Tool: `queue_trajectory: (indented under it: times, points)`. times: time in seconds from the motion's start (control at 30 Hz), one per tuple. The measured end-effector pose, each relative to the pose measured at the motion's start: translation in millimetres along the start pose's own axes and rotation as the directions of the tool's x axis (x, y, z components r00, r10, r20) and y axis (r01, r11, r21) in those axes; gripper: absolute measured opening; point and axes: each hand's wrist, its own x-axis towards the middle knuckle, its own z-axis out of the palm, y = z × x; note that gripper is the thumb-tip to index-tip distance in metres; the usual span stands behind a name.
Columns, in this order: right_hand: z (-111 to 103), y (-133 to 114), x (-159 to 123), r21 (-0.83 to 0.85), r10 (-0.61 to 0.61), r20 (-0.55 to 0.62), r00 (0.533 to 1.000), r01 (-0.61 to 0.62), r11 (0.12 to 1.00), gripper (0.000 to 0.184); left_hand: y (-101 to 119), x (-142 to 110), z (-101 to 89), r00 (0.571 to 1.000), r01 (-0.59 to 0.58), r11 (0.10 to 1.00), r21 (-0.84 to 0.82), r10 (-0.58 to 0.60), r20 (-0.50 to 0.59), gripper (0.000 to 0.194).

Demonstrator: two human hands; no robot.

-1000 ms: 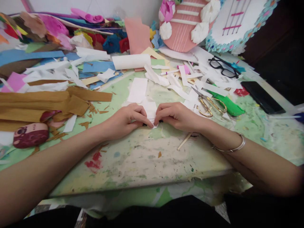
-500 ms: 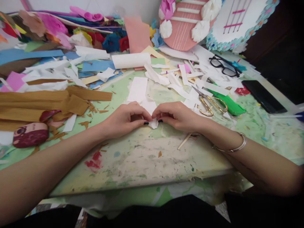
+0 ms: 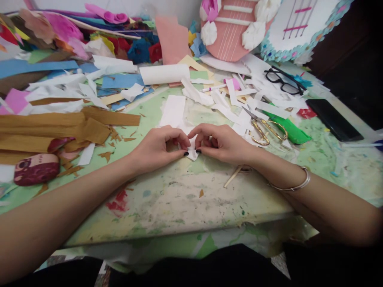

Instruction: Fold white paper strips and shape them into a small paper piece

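Observation:
A small piece of white crepe paper (image 3: pixel 192 154) is pinched between both hands at the middle of the table. My left hand (image 3: pixel 163 146) grips its left side between thumb and forefinger. From the right, my right hand (image 3: pixel 223 144) pinches the same piece, its fingertips close to those of the left. Part of the paper is hidden behind the fingers. Just beyond the hands lies a flat white paper strip (image 3: pixel 172 111). Gold-handled scissors (image 3: pixel 263 126) rest to the right, and a thin wooden stick (image 3: pixel 232 177) lies below my right wrist.
Brown crepe paper (image 3: pixel 42 131) and a maroon rounded object (image 3: pixel 36 169) lie left. At right are a green packet (image 3: pixel 291 129), a black phone (image 3: pixel 334 119) and glasses (image 3: pixel 284 81). A white paper roll (image 3: pixel 164 74) and a pink decorated guitar-like shape (image 3: pixel 231 36) stand further back.
My fingertips have drawn slightly closer together and the white paper between them looks more gathered. The right forefinger is more arched. The surrounding things stay where they were.

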Motion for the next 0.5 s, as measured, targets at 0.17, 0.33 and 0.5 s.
queue_trajectory:
  times: [0.17, 0.33, 0.5]
  points:
    - [-1, 3, -1, 0.051, 0.015, 0.014, 1.000, -0.016, 0.999, 0.040, 0, -2, -0.4, 0.988, -0.152, 0.983, 0.105, 0.149, 0.035, 0.009]
    - [-3, 3, -1, 0.051, 0.020, 0.033, 0.999, -0.021, 0.998, 0.037, 9, -15, 1.1, 0.902, -0.432, 0.786, 0.443, 0.386, 0.194, 0.020]
    - [-2, 1, -1, 0.023, 0.031, 0.020, 0.999, -0.031, 0.999, 0.033, 26, -30, 1.1, 0.864, -0.499, 0.530, 0.686, 0.372, 0.340, 0.028]
